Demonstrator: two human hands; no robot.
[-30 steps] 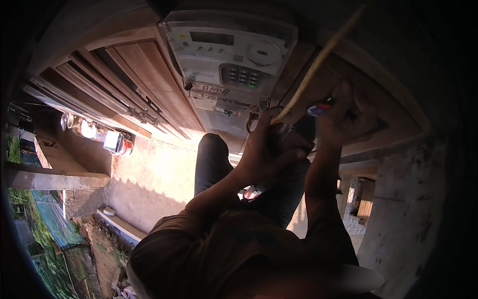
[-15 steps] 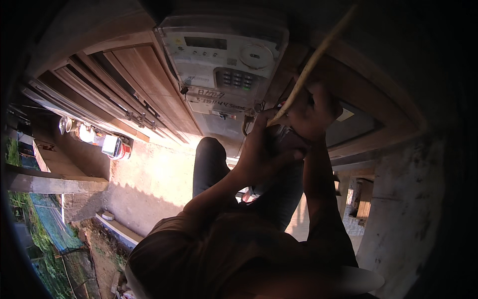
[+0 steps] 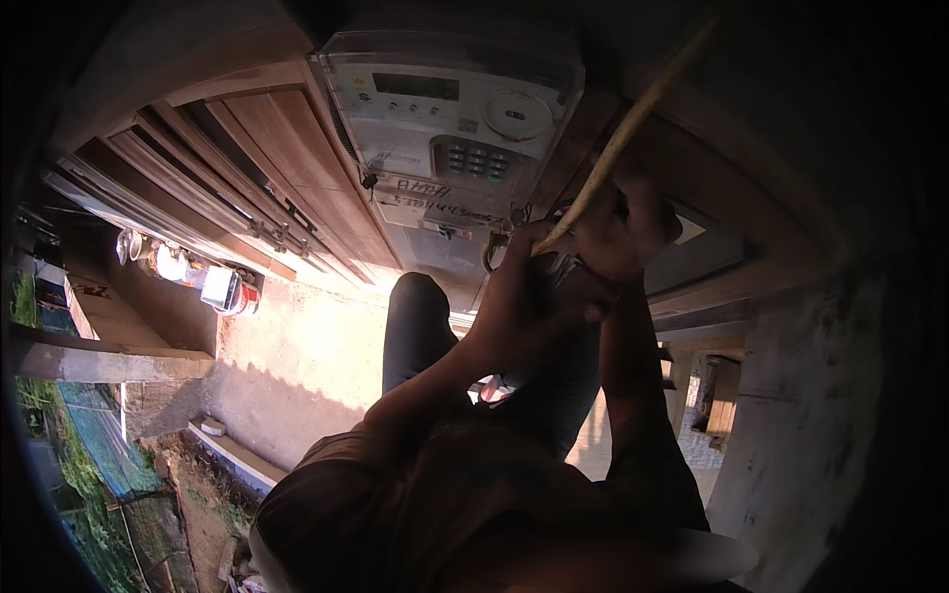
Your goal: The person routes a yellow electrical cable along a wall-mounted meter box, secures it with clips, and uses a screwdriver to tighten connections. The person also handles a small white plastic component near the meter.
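Head: slender, gently curved yellow cable

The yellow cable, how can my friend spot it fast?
Find the big grey meter with a keypad, up top. Just right of it, the yellow cable slants down to the left hand. Unlike the brown wood behind it, it's long, thin and yellow.

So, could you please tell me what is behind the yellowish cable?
Behind the yellowish cable, brown wood and part of the right hand show. Whatever that hand may hold is covered and cannot be told.
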